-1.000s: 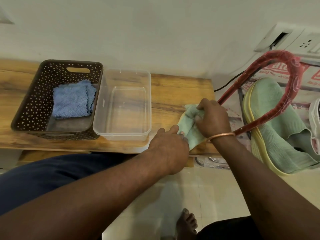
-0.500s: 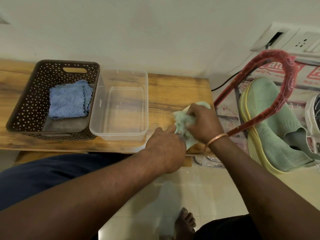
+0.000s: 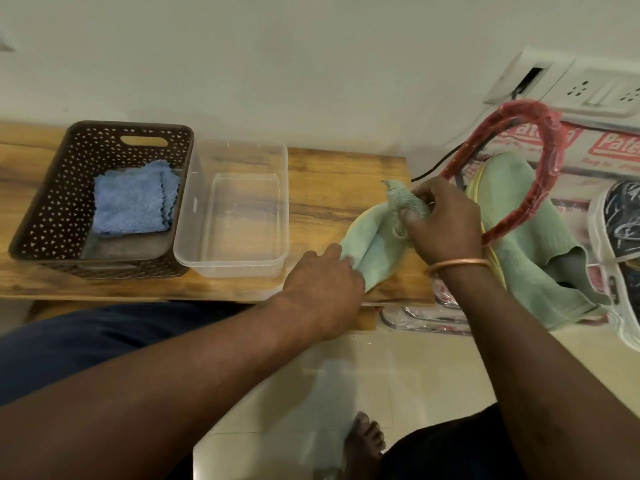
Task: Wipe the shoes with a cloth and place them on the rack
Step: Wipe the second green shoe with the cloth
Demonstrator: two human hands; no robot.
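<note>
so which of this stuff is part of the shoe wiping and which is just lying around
In the job: green shoe on the table, held by the left hand; cloth in the right hand; rack; second green shoe on it.
Lying about: brown basket, blue cloths, clear tub, wall socket.

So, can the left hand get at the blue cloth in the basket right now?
Probably, once freed: the left hand grips the green shoe; the blue cloth lies uncovered in the open basket.
</note>
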